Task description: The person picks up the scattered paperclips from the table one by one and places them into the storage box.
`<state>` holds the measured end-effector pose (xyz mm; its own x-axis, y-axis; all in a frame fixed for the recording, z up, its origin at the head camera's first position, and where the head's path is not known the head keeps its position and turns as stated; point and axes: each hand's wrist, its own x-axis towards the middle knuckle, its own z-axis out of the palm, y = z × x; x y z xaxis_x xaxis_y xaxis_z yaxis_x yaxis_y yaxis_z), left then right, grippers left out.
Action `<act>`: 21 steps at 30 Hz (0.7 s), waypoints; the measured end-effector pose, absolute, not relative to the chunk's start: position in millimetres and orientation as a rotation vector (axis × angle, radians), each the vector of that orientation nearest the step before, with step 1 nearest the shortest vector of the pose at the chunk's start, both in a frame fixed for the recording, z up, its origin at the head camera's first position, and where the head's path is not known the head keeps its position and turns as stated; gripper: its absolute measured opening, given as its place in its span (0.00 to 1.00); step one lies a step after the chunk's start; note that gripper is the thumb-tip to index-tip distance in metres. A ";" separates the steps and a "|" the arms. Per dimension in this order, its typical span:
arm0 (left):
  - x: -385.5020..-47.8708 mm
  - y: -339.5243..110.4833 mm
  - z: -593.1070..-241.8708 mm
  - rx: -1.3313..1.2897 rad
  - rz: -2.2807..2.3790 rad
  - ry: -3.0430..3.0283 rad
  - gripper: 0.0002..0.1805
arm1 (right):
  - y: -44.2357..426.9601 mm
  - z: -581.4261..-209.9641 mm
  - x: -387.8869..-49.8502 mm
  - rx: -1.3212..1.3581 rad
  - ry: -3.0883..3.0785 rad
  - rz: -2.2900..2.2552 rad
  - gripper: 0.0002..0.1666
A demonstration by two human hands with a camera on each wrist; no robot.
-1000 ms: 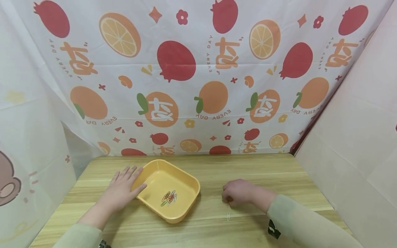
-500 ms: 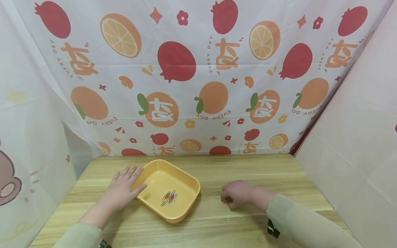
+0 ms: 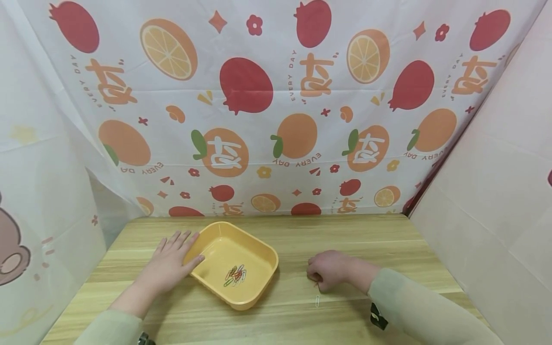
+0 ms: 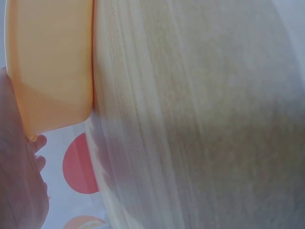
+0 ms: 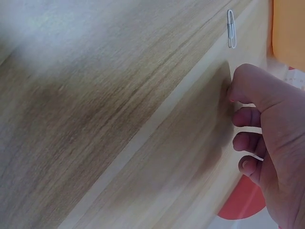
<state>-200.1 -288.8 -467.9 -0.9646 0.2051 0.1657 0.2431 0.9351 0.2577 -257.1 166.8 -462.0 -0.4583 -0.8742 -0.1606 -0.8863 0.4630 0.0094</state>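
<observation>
My left hand (image 3: 167, 266) rests on the left rim of a yellow plastic tray (image 3: 254, 256), fingers straight and thumb reaching over the edge. Inside the tray lies a small pile of colourful paper clips (image 3: 235, 276). To the right of the tray, my right hand (image 3: 331, 269) is low over the table with its fingers curled. Between its thumb and forefinger it pinches a red paper clip (image 3: 316, 283), mostly hidden by the fingers. A white paper clip (image 5: 231, 29) lies on the table just in front of that hand's thumb.
The wooden table (image 3: 358, 235) ends at a fruit-print cloth (image 3: 276, 187) hung behind it. Pale cloth walls (image 3: 487, 225) stand on the left and right sides.
My right hand has shifted very slightly to the left, and a bit more of the red paper clip shows. The left hand and tray stay in place.
</observation>
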 end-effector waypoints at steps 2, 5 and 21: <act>-200.1 -288.8 -467.5 -0.343 -0.419 -2.955 0.43 | 167.3 -463.1 -257.5 -1.560 2.573 0.138 0.16; -200.0 -288.5 -467.0 -0.343 -0.417 -2.955 0.43 | 168.1 -464.9 -258.3 -1.572 2.573 0.153 0.16; -197.7 -287.6 -466.2 -0.345 -0.422 -2.955 0.43 | 175.8 -464.7 -253.2 -1.639 2.586 0.154 0.16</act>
